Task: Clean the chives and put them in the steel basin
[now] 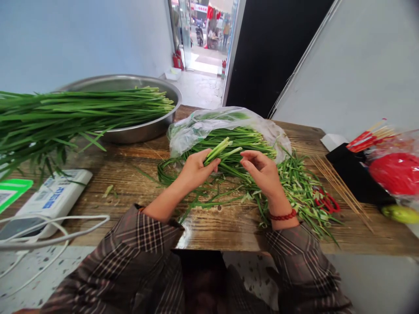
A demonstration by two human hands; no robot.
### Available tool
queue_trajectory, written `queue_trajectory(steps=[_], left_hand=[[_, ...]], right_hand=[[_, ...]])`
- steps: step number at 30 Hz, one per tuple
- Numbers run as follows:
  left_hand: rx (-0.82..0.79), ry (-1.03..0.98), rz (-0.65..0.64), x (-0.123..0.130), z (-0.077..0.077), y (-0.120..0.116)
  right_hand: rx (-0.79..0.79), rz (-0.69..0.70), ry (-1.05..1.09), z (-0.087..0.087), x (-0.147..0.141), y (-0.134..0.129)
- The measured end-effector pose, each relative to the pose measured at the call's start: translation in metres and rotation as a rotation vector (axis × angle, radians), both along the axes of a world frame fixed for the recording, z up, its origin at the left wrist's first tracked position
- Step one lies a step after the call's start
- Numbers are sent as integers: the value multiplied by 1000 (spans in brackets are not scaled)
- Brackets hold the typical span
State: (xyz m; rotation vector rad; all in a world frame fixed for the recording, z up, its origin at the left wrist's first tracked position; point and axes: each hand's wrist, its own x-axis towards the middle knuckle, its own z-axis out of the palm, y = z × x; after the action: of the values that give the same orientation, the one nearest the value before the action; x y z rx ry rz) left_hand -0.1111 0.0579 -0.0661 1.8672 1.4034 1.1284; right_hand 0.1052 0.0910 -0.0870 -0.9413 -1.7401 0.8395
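My left hand [195,171] is wrapped round a few green stalks [218,150], their pale cut ends pointing up and right. Just right of those ends is my right hand [262,171], its thumb and fingertips bent toward each other; whether a thin piece lies between them is too small to tell. Behind both hands, a clear plastic bag [191,131] lies open around a bunch of green stalks [244,138]. Loose trimmed leaves and scraps [299,187] are heaped beside my right wrist. At the left, long green leaves [98,107] lie across a steel basin [131,134].
On the wooden table [131,174] are red-handled scissors [327,201], thin wooden sticks [343,192] and a black box [356,174] at the right. A white box-shaped device [62,192] with cables [81,233] sits at the left. A doorway stands beyond.
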Motion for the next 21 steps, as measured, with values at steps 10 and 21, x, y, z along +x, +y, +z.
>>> queue_trajectory(steps=[10,21], left_hand=[[-32,86,-154,6,-7,0],[-44,209,-169,5,-17,4]], right_hand=[[102,-288,51,-2,-6,-3],[141,-25,0,0,-10,-1]])
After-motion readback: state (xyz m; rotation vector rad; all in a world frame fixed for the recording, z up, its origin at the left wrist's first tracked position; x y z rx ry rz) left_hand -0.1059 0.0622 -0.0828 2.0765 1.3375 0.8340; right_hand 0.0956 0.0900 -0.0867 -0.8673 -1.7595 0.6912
